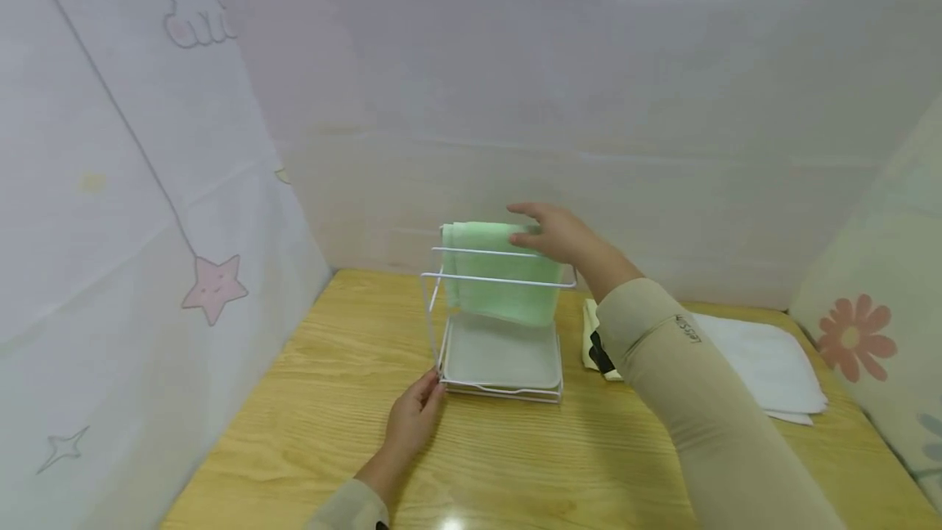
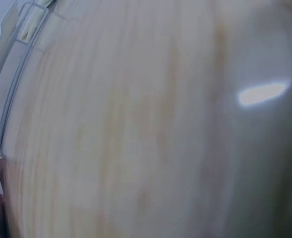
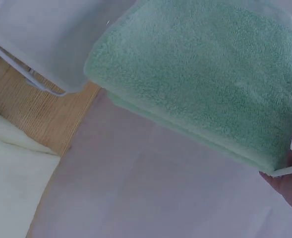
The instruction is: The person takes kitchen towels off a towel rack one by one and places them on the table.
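Note:
A white wire rack [image 1: 500, 280] stands on the table, a shallow tray [image 1: 503, 354] in its base. Over its rear top bar hangs a folded light green towel [image 1: 504, 289], whose fluffy pile shows in the right wrist view. My left hand [image 1: 414, 415] holds the rack's lower front-left corner between thumb and fingers; only its fingertips appear at the edge of the left wrist view. At the towel's upper right corner is my right hand [image 1: 555, 234], thumb and forefinger spread apart, the thumb against the towel's front. Part of this hand lies outside the right wrist view.
Right of the rack lies a folded pale yellow cloth [image 1: 591, 330], partly behind my right sleeve. Folded white cloth [image 1: 765, 358] lies farther right on the wooden table [image 1: 294, 432]. Patterned fabric walls [image 1: 471, 88] stand behind and at both sides.

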Motion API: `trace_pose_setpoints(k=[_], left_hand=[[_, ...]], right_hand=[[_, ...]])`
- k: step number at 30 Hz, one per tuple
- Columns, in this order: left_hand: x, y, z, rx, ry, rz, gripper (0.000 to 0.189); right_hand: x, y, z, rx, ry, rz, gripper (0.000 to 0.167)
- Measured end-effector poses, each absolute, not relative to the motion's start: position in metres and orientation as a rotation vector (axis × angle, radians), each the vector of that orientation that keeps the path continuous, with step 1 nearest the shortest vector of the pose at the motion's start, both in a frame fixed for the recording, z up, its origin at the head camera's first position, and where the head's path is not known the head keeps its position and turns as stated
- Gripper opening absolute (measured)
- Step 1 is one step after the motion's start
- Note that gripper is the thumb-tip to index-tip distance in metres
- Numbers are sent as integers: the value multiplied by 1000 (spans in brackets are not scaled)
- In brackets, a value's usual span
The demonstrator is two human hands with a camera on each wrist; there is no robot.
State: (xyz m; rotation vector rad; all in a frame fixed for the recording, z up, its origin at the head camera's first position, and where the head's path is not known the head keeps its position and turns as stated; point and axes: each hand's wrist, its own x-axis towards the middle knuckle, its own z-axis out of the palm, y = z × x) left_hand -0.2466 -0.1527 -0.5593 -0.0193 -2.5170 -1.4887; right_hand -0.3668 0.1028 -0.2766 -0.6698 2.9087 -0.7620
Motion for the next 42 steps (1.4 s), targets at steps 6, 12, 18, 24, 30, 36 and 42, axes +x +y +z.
trace_pose_setpoints(k=[6,12,18,24,30,36,42], left_hand=[[-248,-148,-561,-32,-2517,-1485,37],[-250,-144,-559,-44,-2517,-1483,36],[-249,-144,-558,-48,-2538,-1459,36],[-249,-144,-557,-53,-2542,-1476,36],[-248,-143,-557,-77,-2558,-1461,36],[-249,-141,-558,-72,-2544,-1421,35],[-249,-142,-559,-59,-2540,-1405,36]], right_hand=[[-368,97,-275,-676,2885,-736,59],[-368,97,-275,-595,2888,-784,50],[-371,97,-278,-549,2902,-845,46],[-370,97,-277,-491,2908,-944,43],[-369,99,-273,-424,2911,-1077,41],[-370,101,-258,-419,2927,-1145,41],[-365,104,-235,-385,2939,-1203,42]])
